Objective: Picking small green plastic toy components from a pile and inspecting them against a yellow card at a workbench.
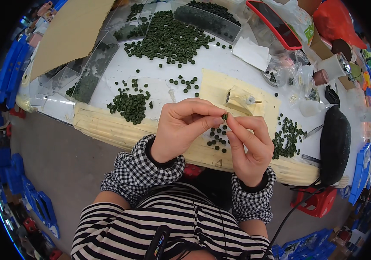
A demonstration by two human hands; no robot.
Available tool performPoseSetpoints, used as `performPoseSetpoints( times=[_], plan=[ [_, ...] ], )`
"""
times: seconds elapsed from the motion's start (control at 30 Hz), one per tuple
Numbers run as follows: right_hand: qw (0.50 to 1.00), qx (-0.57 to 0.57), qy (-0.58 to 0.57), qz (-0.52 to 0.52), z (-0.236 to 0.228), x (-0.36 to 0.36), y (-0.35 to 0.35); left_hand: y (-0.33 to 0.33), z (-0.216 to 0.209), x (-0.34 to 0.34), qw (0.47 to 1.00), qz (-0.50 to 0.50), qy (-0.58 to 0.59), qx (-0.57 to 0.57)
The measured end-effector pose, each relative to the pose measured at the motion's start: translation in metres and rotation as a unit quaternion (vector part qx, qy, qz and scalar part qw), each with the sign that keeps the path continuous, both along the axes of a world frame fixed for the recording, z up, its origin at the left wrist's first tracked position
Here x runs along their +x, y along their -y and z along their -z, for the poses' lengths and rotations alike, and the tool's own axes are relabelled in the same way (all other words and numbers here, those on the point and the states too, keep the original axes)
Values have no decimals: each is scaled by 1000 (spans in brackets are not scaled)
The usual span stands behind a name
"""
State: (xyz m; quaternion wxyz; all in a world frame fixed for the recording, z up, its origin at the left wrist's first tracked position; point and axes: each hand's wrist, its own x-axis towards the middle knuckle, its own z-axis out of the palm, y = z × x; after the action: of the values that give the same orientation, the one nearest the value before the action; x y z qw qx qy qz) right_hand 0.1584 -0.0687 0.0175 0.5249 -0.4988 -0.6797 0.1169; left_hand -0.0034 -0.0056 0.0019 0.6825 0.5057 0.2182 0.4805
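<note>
Between the fingertips of both hands is a small dark green round piece (225, 116), mostly covered by the fingers. My left hand (181, 125) pinches it from the left with thumb and forefinger. My right hand (250, 145) meets it from the right; its forefinger tip touches the piece and its thumb hangs lower, apart from it. Just behind the hands stands a small tape-wrapped block (239, 100) with a metal pin sticking out to the right. Several loose green pieces (216, 141) lie on the table below the fingertips.
A large heap of green pieces (168, 39) covers the far table, with smaller piles at left (129, 106) and right (287, 138). Clear plastic trays (94, 65) and cardboard (70, 34) stand at far left. A red-cased phone (276, 26), a black pouch (335, 145) and tweezers (313, 131) are rightward.
</note>
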Motion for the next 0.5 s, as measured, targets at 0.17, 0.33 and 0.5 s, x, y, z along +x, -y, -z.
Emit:
performPoseSetpoints(
  times=[0.17, 0.33, 0.5],
  plan=[
    [1000, 8, 4, -8, 0, 1, 0, 0, 0, -1, 1000, -3, -8, 26],
    [1000, 4, -1, -10, 0, 1, 1, -1, 1, -2, 998, -4, -21, 51],
    [1000, 6, 0, -11, 2, 1, 1, 0, 1, -1, 999, -9, -19, 47]
  ],
)
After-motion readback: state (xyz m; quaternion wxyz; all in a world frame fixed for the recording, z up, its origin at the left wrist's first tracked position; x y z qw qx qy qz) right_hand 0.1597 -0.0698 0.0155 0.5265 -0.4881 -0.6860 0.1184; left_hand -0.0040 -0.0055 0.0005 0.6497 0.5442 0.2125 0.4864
